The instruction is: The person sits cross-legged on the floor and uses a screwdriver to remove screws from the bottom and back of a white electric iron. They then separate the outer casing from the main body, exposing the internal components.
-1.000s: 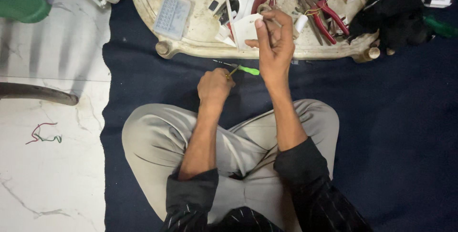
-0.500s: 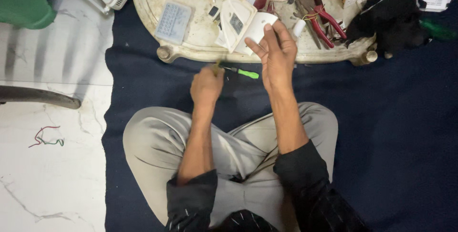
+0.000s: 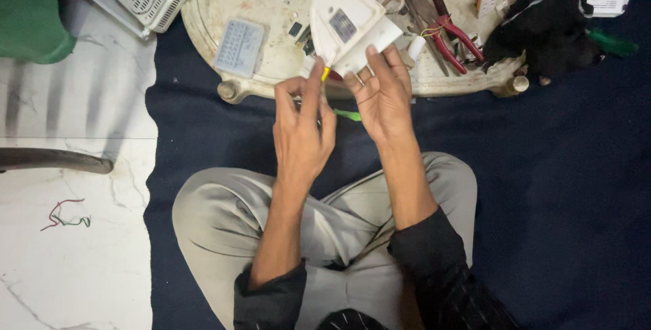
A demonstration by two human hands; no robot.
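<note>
White, the flat plastic device casing (image 3: 349,28) is raised over the edge of the low cream tray table (image 3: 258,4), its labelled underside turned up toward the camera, probably so that face can be worked on. Right hand (image 3: 383,92) grips its lower edge, fingers spread behind it for support. Left hand (image 3: 303,133) closes on a thin yellow-tipped tool (image 3: 325,73), tip touching the casing's bottom edge. Red-handled pliers (image 3: 434,18) lie on the tray within reach.
</note>
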